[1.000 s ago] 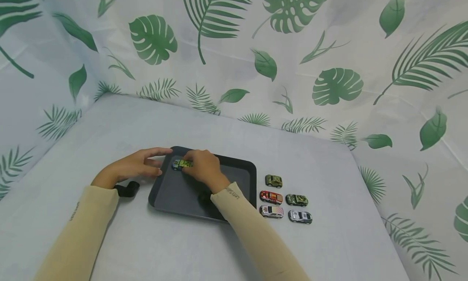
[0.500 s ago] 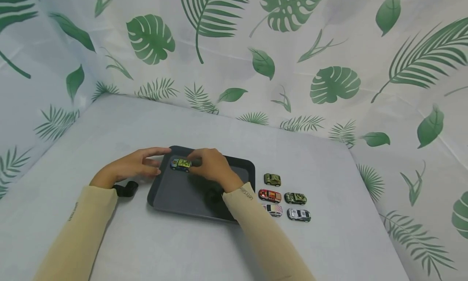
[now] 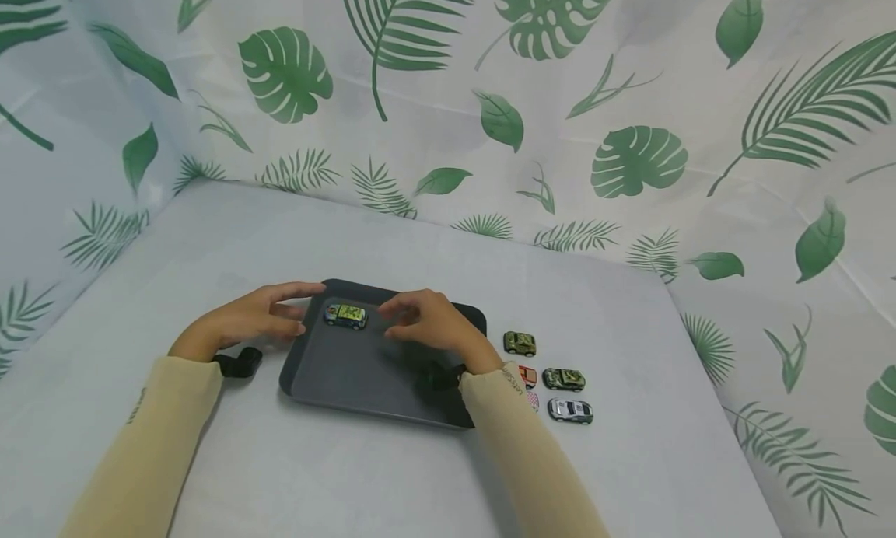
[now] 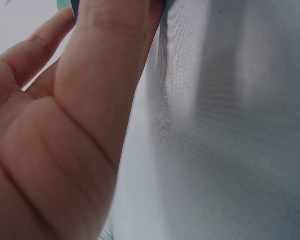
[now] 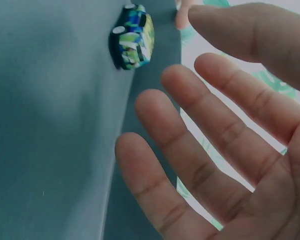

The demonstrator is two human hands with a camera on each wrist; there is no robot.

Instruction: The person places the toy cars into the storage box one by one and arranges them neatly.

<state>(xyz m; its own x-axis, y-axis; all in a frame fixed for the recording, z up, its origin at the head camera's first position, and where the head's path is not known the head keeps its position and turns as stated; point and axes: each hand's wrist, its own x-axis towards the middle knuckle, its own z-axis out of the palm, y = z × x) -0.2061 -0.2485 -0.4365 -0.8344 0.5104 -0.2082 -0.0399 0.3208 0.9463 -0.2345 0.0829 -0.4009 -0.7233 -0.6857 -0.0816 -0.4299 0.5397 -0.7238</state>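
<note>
A dark grey tray [image 3: 371, 417] lies on the white table. In its far left corner stands a yellow-green and blue toy car [image 3: 346, 316], also seen in the right wrist view as a small car [image 5: 134, 37]. My right hand [image 3: 434, 320] hovers over the tray to the right of that car, fingers apart and holding nothing; the right wrist view shows the spread fingers [image 5: 205, 170]. My left hand [image 3: 255, 316] is at the tray's left rim, its fingertips touching or very near the edge. In the left wrist view the left hand [image 4: 84, 100] fills much of the picture.
Right of the tray sit an olive camouflage car [image 3: 520, 344], a dark green camouflage car [image 3: 564, 379] and a silver car [image 3: 570, 410]. A red car [image 3: 528, 376] and a pink-white car [image 3: 533, 402] are partly hidden by my right sleeve. A leaf-patterned cloth [image 3: 420, 95] hangs behind.
My right hand has let go of the yellow-green toy car and moved right, away from it. The car stays in the tray corner. My left hand keeps its place at the rim.
</note>
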